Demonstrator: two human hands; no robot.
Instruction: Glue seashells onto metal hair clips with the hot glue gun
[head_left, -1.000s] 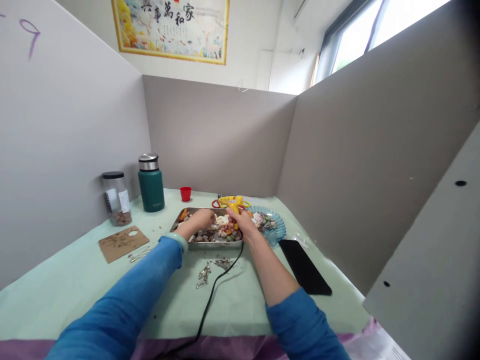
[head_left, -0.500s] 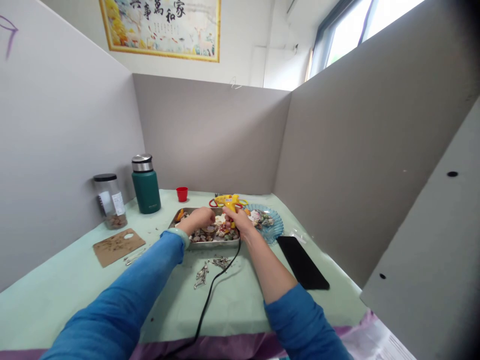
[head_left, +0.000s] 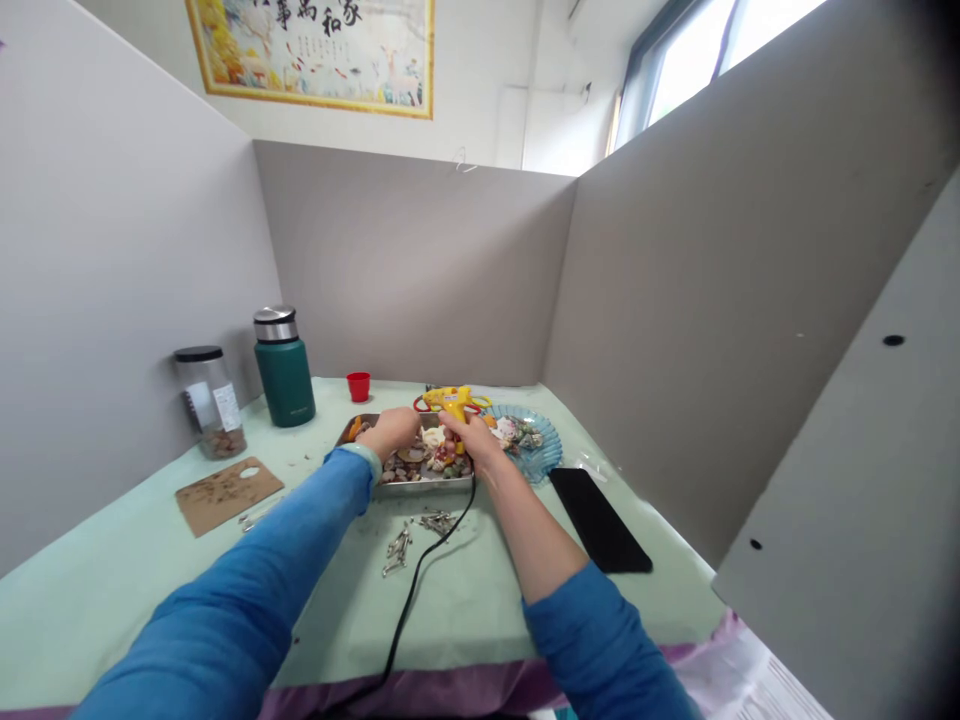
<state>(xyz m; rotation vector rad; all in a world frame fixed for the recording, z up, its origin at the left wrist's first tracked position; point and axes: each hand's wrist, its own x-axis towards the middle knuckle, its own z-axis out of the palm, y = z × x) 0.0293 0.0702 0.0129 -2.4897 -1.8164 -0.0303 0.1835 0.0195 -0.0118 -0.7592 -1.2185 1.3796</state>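
Note:
My right hand (head_left: 469, 437) is wrapped round the grip of a yellow hot glue gun (head_left: 450, 402), its nozzle pointing left. A black cord (head_left: 415, 590) runs from its grip down over the table's front edge. Over the left part of a metal tray (head_left: 435, 487) is my left hand (head_left: 396, 430), fingers curled in; anything between them is hidden. Inside the tray lie shells and small stones (head_left: 409, 468). Right of it, a blue scalloped plate (head_left: 551, 450) bears more shells or small decorated pieces (head_left: 517, 433). Scissors with red and yellow handles lie behind the gun, partly covered.
At the left stand a green bottle (head_left: 283, 380), a clear jar (head_left: 214, 405) with a black lid and a red cup (head_left: 359, 387). Brown cardboard (head_left: 225, 497) lies in front. Small metal pieces (head_left: 397, 550) lie before the tray, a black slab (head_left: 600, 520) at right. Grey partitions (head_left: 412, 260) surround the table.
The whole view has shifted slightly, so everything sits a little further left. Both hands stay over the tray, the glue gun still in my right hand.

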